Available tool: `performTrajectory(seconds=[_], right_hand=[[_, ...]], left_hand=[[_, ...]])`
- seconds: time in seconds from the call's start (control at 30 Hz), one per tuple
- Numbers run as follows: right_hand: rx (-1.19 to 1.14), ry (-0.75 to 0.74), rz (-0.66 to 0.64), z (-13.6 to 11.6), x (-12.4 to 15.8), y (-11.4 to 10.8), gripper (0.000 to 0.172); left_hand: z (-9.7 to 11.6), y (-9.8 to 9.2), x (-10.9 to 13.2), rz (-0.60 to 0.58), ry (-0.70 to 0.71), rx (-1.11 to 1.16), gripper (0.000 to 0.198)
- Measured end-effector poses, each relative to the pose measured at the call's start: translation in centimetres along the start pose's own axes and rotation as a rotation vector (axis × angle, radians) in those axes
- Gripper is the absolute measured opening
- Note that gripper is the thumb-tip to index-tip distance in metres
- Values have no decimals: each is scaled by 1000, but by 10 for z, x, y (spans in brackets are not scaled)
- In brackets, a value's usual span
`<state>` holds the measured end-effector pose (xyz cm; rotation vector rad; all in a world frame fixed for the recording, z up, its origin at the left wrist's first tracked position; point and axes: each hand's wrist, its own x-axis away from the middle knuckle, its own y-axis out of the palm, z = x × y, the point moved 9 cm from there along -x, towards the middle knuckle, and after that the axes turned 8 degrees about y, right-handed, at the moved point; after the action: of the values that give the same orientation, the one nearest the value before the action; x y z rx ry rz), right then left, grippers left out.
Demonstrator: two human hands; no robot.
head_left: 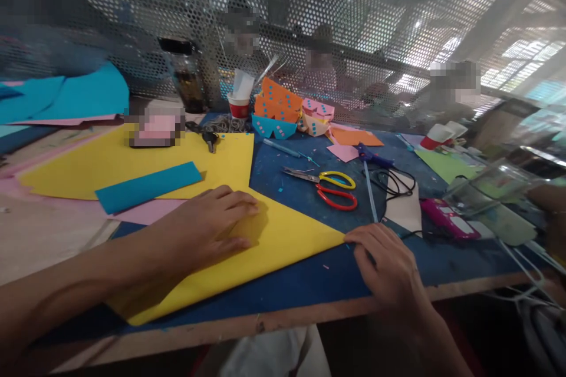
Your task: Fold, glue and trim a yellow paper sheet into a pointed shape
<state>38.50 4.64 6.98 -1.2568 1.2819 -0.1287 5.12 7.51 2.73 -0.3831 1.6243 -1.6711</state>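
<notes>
A folded sheet of yellow paper [283,241] lies before me, its pointed corner turned to the right. My left hand [221,218] rests on it, fingers stretched out and slightly curled, pressing on the surface. At the pointed tip, my right hand [384,259] has its fingers closed on the paper's corner. Just beyond my left hand, a blue paper strip [148,185] lies on another yellow sheet [212,156]. Scissors [327,184] with yellow and red handles sit partly open past the folded paper.
Farther back are orange, pink and blue paper pieces [278,103], a red-and-white cup [239,105], a dark-lidded bottle [186,76] and keys [210,140]. A blue glue gun [375,156] with a black cord lies right, near a magenta device [448,218] and a clear container [490,185].
</notes>
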Motion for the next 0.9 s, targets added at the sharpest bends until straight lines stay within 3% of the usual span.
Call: performTrajectory(seconds=[0.33,0.9], right_hand=[[-18,-26,-25,1,-1,-4,37],[6,39,-12,2,14,-4,44]], left_hand=[[9,-17,-15,-81,-2,44,46],[8,-13,-7,-53,-7,42,47]])
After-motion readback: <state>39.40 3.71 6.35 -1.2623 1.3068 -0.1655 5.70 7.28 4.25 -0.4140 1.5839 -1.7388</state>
